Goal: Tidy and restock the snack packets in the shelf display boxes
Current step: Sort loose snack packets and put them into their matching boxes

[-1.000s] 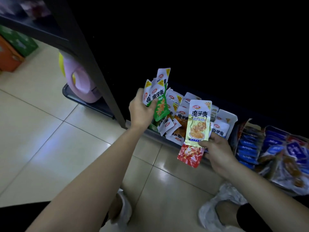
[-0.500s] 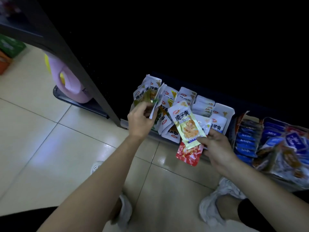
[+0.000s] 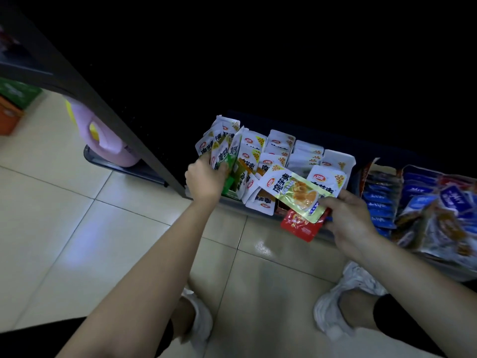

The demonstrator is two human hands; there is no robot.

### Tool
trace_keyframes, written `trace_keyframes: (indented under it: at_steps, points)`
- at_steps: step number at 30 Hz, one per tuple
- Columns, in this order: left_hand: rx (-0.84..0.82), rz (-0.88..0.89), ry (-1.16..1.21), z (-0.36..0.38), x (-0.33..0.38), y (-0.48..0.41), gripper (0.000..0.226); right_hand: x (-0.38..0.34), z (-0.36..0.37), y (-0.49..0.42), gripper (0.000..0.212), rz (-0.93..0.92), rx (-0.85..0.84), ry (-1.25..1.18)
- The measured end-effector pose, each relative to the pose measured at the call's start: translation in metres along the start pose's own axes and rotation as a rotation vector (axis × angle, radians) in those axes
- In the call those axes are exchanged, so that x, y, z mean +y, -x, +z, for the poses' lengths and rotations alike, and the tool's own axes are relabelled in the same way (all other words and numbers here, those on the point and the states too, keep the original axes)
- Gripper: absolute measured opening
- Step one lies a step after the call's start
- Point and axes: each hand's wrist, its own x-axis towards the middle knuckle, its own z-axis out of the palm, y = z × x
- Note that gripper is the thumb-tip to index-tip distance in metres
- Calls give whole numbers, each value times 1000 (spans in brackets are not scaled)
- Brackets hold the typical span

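Gripping a bunch of white and green snack packets (image 3: 219,151), the left hand (image 3: 206,178) is in the middle of the frame. Its fingers are curled around the bunch, which stands at the left end of the display box (image 3: 340,161). The box is full of more white packets (image 3: 281,146), standing in rows. Some at the front lean over.

The right hand (image 3: 348,220) is just right of the middle. It pinches two packets at once. One is a yellow-green packet (image 3: 296,192) that lies tilted, with its top pointing to the upper left, in front of the box. The other is a red packet (image 3: 300,224), tucked under the yellow-green one and hanging lower.

At the right edge of the frame lie blue packets (image 3: 382,200) in a messy pile, just beside the box. The shelf behind is too dark to see into.

A dark shelf post (image 3: 116,117) runs from the upper left down to the left hand. A pink jug (image 3: 111,148) sits behind it. In the far upper left are a green box (image 3: 18,91) and an orange box (image 3: 7,117). The tiled floor (image 3: 77,228) fills the lower left, and two white shoes (image 3: 346,293) show at the bottom.
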Motion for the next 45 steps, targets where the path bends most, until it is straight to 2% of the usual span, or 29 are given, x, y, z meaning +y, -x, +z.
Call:
trace_keyframes:
  at_steps: [3,5,8,10,13,14,18,20,24,29,33,35,38,42,45]
  points:
    - [-26,104,154,1,2,-5,29,-5,-3,0,18,3,16,-29]
    - [-56,167,241,3,-1,-5,20,-7,-4,0,19,-2,22,-42]
    - [-134,221,166,6,-5,-1,7,-8,-5,-1,18,-3,20,-55]
    - [-175,163,179,4,-5,3,9,-9,-6,-2,17,-10,34,-57]
    - [-196,115,317,-1,-2,24,23,-10,-9,-5,19,-40,85,-93]
    - [-209,128,296,-2,1,34,31,-11,-10,-5,20,-46,98,-109]
    - [-312,226,-98,11,19,64,72,-10,-13,-9,22,-54,121,-130]
    - [-318,180,-153,18,27,66,63,-8,-14,-11,22,-55,121,-134]
    - [-152,199,-127,13,18,59,11,-5,-13,-13,22,-63,111,-125]
    - [79,166,-72,-15,8,39,15,-1,-6,-16,20,-49,104,-115]
    - [128,231,-31,-30,9,27,7,1,-2,-17,19,-44,89,-123]
    - [82,287,8,-35,11,23,8,1,-2,-16,17,-43,83,-119]
    - [-73,294,89,-50,18,14,16,0,-3,-16,15,-38,86,-122]
    - [-410,346,234,-83,37,-2,6,-2,-3,-14,9,-32,96,-110]
    - [-630,380,322,-111,55,-3,9,-9,-5,-7,10,-49,84,-129]
